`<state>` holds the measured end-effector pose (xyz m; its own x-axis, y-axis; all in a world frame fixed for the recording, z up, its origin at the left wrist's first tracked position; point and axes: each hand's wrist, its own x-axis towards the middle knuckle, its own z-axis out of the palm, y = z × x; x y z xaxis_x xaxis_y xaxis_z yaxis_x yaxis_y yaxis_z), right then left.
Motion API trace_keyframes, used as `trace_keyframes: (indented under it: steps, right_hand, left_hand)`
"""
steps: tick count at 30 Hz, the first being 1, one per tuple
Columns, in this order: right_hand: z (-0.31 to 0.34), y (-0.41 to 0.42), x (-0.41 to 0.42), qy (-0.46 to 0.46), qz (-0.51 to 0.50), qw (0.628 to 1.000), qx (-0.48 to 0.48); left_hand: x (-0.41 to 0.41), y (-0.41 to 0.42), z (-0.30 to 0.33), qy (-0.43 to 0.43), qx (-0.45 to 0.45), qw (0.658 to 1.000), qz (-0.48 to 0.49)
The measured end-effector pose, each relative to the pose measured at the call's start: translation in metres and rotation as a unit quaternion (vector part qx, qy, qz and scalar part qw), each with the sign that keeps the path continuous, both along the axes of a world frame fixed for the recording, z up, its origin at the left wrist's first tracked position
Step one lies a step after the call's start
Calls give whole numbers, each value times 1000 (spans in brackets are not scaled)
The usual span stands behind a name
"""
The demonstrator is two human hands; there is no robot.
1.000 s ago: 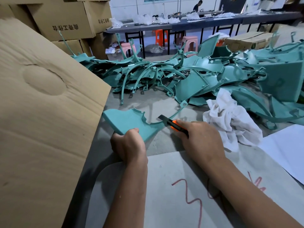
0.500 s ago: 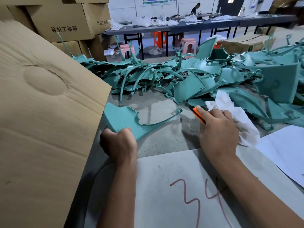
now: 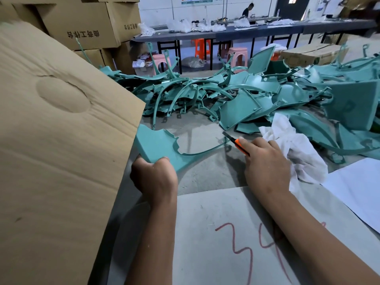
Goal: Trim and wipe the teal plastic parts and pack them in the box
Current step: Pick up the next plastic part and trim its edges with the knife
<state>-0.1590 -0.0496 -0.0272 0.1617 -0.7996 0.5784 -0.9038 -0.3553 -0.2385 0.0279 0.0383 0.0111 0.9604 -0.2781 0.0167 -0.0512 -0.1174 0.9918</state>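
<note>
My left hand (image 3: pixel 154 177) grips the near corner of a teal plastic part (image 3: pixel 156 142), a flat panel with a thin curved arm reaching right over the grey table. My right hand (image 3: pixel 265 163) holds an orange and black utility knife (image 3: pixel 236 141), its tip close to the far end of that thin arm. A crumpled white cloth (image 3: pixel 296 149) lies just right of my right hand, touching it. A big pile of teal parts (image 3: pixel 246 95) covers the far side of the table. The open cardboard box flap (image 3: pixel 61 130) rises at my left.
A grey sheet marked with red "34" (image 3: pixel 236 233) lies under my forearms, white paper (image 3: pixel 357 186) at the right. Stacked cartons (image 3: pixel 82 23) stand at the back left. Beyond are long dark tables (image 3: pixel 226 31), coloured stools and a person working.
My right hand drew the knife along the thin arm from the panel's edge out to its far end, beside the cloth. My left hand kept its grip and shifted slightly left.
</note>
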Motion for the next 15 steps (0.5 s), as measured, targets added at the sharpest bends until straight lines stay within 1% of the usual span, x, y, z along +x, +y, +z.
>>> trace_keyframes:
  steps: [6, 10, 15]
  right_hand:
    - [-2, 11, 2, 62, 37, 997, 11]
    - [0, 15, 2, 54, 49, 997, 25]
    - [0, 36, 21, 29, 169, 985, 6]
  left_hand:
    - [-4, -2, -2, -13, -5, 1000, -4]
    - [-5, -2, -3, -3, -6, 1000, 0]
    - [-6, -6, -9, 60, -9, 998, 2]
